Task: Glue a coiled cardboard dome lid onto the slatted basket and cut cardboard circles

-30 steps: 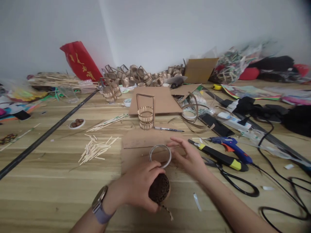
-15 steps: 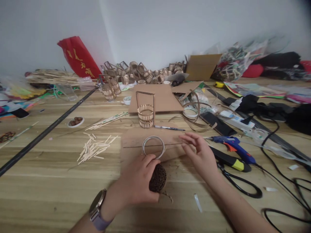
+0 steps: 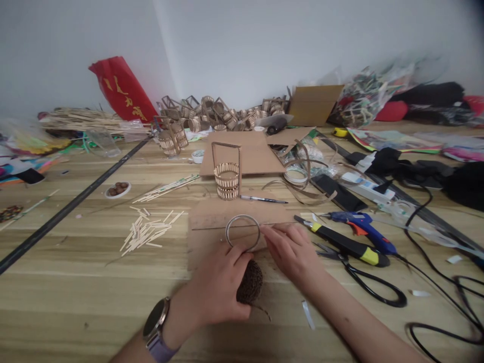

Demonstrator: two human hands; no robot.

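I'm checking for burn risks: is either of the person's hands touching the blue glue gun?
No, the blue glue gun lies on the table, apart from both the left hand and the right hand.

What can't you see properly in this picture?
Head view: left side of the brown bundle, hidden by the left hand.
Head view: whether the right hand holds anything, hidden by the hand itself.
Head view: full shape of the rightmost black thing, cut off by the right edge.
Head view: what fills the plastic bag at right, blurred.
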